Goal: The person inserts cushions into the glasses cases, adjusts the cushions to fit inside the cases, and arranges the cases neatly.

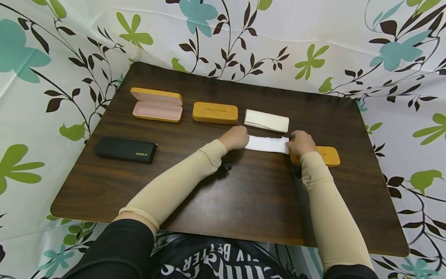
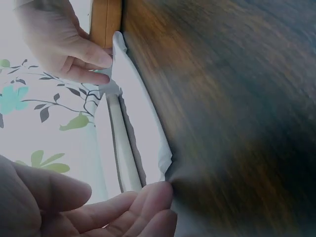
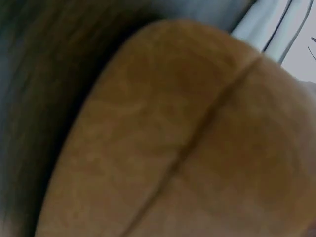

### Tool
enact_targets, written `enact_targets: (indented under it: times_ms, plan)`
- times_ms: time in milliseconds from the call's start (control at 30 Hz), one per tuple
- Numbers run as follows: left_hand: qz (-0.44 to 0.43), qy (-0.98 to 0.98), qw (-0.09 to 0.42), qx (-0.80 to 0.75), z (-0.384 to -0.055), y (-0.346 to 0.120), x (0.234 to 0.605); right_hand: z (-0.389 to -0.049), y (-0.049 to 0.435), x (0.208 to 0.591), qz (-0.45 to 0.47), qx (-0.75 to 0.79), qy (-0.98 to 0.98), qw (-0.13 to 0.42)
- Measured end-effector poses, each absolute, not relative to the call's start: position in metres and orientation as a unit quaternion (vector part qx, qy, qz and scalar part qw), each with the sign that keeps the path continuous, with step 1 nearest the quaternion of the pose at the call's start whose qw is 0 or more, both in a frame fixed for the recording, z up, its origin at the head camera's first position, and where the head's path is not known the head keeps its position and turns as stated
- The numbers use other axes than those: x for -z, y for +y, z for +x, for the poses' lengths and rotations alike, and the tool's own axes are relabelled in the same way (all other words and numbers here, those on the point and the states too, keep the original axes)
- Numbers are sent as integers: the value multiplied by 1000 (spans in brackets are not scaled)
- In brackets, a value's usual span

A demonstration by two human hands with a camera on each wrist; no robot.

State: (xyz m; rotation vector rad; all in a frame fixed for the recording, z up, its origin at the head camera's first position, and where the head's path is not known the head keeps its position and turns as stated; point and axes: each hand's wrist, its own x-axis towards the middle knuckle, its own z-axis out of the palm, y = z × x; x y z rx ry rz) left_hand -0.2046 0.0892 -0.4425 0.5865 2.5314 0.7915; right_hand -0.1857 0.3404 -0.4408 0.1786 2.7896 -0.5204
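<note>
A folded white cloth (image 1: 266, 144) lies as a narrow strip on the table between the two hands. My left hand (image 1: 235, 138) is at its left end. In the left wrist view, the left fingers (image 2: 157, 197) touch that end, with the thumb held apart from them. At the other end, my right hand (image 1: 301, 142) pinches the cloth between thumb and fingers. Under the right wrist sits a closed mustard-yellow glasses case (image 1: 328, 156), partly covered by hand and sleeve. Its seam fills much of the right wrist view.
Behind the cloth lies a white flap case (image 1: 266, 121). Left of that are a closed yellow case (image 1: 215, 112) and an open yellow case (image 1: 157, 105) with pink lining. A black case (image 1: 125, 149) rests at the left. A patterned curtain hangs behind the brown table (image 1: 244, 209).
</note>
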Motion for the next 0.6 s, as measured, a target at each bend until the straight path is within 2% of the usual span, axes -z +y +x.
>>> enact_targets:
  times_ms: [400, 600]
  plan:
    - [228, 907, 211, -285, -206, 86, 442, -195, 338, 443, 72, 198, 961, 176]
    - [219, 899, 214, -314, -207, 84, 446, -195, 335, 440, 63, 214, 960, 169]
